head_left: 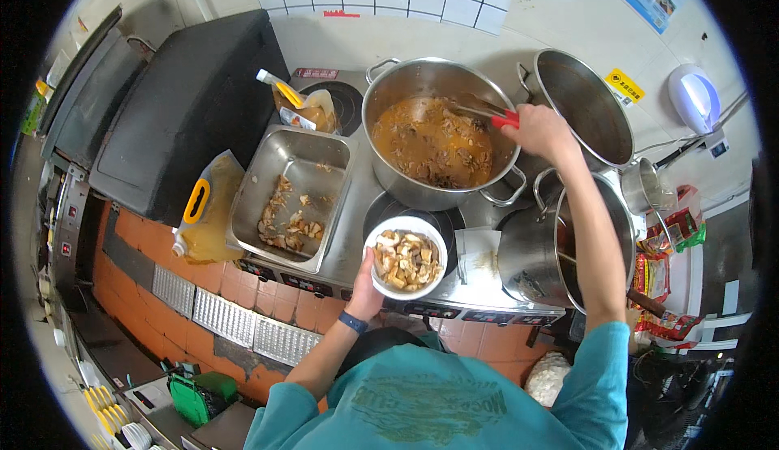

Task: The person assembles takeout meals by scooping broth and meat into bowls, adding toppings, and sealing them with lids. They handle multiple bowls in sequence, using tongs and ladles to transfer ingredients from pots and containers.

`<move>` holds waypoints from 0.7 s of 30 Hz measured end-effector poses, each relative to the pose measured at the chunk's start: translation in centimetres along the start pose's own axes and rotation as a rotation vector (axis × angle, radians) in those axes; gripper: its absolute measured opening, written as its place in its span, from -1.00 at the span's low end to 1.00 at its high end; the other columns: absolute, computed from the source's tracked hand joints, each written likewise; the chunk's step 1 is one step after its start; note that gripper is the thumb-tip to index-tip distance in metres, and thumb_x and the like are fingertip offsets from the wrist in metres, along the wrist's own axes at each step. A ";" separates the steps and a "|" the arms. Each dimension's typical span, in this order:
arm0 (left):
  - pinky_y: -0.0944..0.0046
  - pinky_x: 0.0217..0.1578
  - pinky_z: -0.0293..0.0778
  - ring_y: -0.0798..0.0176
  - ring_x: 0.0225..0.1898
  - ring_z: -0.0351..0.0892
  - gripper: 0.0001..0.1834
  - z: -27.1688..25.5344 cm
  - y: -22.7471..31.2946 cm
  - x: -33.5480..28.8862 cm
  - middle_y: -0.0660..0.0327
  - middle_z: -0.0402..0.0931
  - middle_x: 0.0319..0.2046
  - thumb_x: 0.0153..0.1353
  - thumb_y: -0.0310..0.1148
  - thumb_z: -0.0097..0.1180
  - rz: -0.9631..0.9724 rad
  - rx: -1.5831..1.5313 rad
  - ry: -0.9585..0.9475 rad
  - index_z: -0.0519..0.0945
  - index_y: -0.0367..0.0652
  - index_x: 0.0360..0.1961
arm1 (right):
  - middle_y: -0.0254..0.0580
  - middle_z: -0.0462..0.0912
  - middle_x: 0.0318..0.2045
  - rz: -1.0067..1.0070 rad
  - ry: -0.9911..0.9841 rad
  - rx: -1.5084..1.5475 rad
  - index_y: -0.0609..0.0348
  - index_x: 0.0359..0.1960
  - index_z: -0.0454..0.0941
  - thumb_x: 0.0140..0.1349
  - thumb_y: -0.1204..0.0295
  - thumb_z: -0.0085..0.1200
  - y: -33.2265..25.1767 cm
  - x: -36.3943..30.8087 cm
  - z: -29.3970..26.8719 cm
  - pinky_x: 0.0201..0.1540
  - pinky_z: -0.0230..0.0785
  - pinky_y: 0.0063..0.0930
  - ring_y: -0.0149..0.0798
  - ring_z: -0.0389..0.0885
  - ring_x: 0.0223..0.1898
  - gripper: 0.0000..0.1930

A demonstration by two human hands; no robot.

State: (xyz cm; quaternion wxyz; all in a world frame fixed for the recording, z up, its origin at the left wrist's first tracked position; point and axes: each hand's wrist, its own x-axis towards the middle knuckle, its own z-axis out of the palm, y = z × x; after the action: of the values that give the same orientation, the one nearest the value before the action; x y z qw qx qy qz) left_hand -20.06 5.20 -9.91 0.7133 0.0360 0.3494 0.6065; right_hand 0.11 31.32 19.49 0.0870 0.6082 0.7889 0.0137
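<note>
My left hand [367, 294] grips the side of a white bowl [440, 275] in front of my body. Chopped, browned pieces of food [404, 260], perhaps mushroom, fill the bowl. Reaching out over a big steel stockpot [415, 194], my right hand [540, 132] is closed round the red handle of metal tongs [492, 112]. The tongs' far end dips toward the orange-brown stew [430, 146] of meat pieces, where their tips are hard to make out. Left of the stockpot, a rectangular steel pan [276, 162] has similar chopped pieces scattered in its bottom.
A second large pot [580, 97] stands at the back right, and another steel pot [527, 259] sits under my right forearm. Plastic bags of sauce or oil [213, 223] flank the pan, beside a black box [182, 109]. Food packets [653, 284] lie at far right.
</note>
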 end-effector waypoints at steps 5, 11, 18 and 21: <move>0.13 0.29 0.30 0.16 0.26 0.41 -0.33 0.4 0.9 2.4 0.10 0.37 0.28 0.49 0.13 -0.26 0.071 0.061 0.042 0.27 -0.18 0.36 | 0.06 0.72 -0.13 0.121 -0.291 -0.061 0.24 -0.15 0.70 0.18 0.06 0.17 3.5 9.8 5.4 0.05 0.52 -0.18 0.04 0.67 -0.02 -0.54; 0.15 0.27 0.35 0.16 0.25 0.42 -0.33 0.1 1.7 3.5 0.10 0.39 0.26 0.48 0.13 -0.23 0.046 0.073 0.054 0.27 -0.20 0.35 | -0.07 0.71 -0.47 0.061 -0.410 -0.124 0.26 -0.47 0.67 0.18 0.05 0.12 3.1 18.2 11.7 -0.20 0.54 -0.28 -0.12 0.72 -0.38 -0.56; 0.20 0.25 0.32 0.24 0.24 0.39 -0.41 -0.3 2.5 3.4 0.16 0.38 0.23 0.48 0.02 -0.14 0.095 -0.002 0.057 0.28 -0.18 0.32 | -0.04 0.63 -0.67 -0.050 -0.254 -0.051 0.30 -0.64 0.62 0.21 -0.01 0.11 6.8 13.5 9.5 -0.34 0.48 -0.21 -0.08 0.67 -0.53 -0.46; 0.20 0.26 0.30 0.27 0.25 0.36 -0.44 0.3 2.8 3.6 0.18 0.36 0.23 0.47 -0.03 -0.08 0.147 -0.090 0.039 0.27 -0.17 0.31 | -0.15 0.59 -0.69 -0.007 -0.263 0.143 0.25 -0.59 0.61 0.27 0.03 0.09 7.7 8.6 6.7 -0.41 0.43 -0.32 -0.20 0.62 -0.58 -0.51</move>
State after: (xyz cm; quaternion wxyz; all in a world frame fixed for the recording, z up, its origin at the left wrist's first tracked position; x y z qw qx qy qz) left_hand -22.18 9.25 -9.97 0.6609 0.0178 0.3321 0.6727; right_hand 6.38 40.98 12.80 0.1458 0.6066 0.7718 -0.1226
